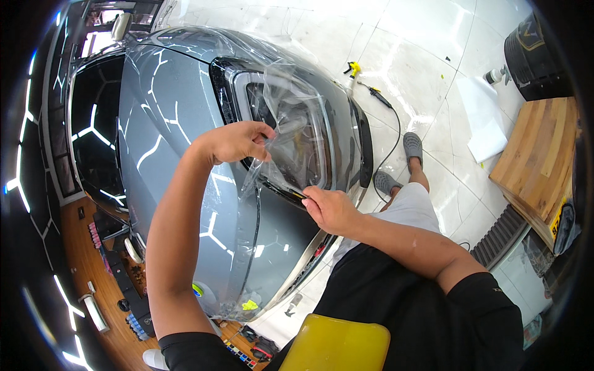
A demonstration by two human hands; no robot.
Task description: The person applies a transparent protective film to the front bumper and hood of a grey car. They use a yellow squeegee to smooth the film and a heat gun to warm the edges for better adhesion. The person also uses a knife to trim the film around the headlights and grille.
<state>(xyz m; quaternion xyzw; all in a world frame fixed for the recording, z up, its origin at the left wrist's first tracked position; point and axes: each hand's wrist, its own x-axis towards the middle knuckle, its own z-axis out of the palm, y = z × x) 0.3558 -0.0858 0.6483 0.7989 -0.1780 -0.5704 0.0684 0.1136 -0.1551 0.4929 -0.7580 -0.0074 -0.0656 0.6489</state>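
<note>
A grey car [167, 117] stands before me, its front corner under my hands. Transparent film [279, 93] lies loose and wrinkled over the headlight [297, 148], with part of it bunched up near the lamp's near edge. My left hand [238, 142] is closed, thumb and fingers pinching the film above the headlight. Low at the lamp's near edge, my right hand [333, 211] is closed around a slim yellow-and-black cutter [297, 194]. Its tip reaches along the seam between lamp and bodywork; whether the blade touches the film cannot be made out.
On the white tiled floor [427, 68] lie a yellow-headed spray bottle [352, 70], a spray wand [377, 96] with a trailing hose, and white sheets [484, 117]. A black bin [535, 59] and a wooden-topped stand [535, 164] are at right. A yellow panel [334, 345] shows below me.
</note>
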